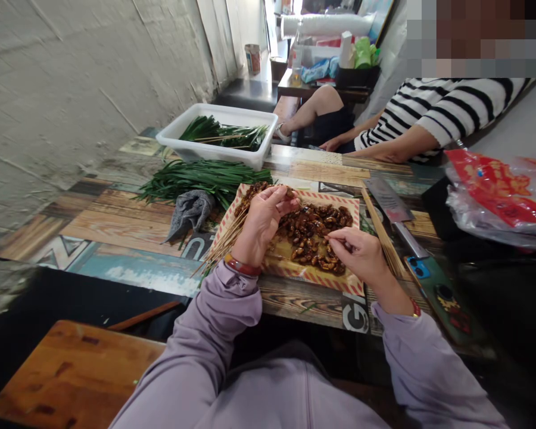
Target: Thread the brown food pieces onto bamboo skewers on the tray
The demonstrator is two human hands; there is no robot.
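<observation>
While left hand (268, 215) grips brown piece (289, 192), right hand (361, 253) pinches fingertips (336, 240) together over glazed food (315, 223) on striped paper (354, 208); cannot tell on what.

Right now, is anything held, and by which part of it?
The left hand seems to pinch a small brown piece, gripped part unclear. The right hand is pinched; whether it holds anything cannot be told.

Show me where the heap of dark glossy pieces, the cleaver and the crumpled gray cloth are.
Heap of dark glossy pieces (313, 231): head view, on the middle of the heap.
Cleaver (391, 204): head view, on the broad blade.
Gray cloth (190, 213): head view, on its crumpled middle.
</observation>
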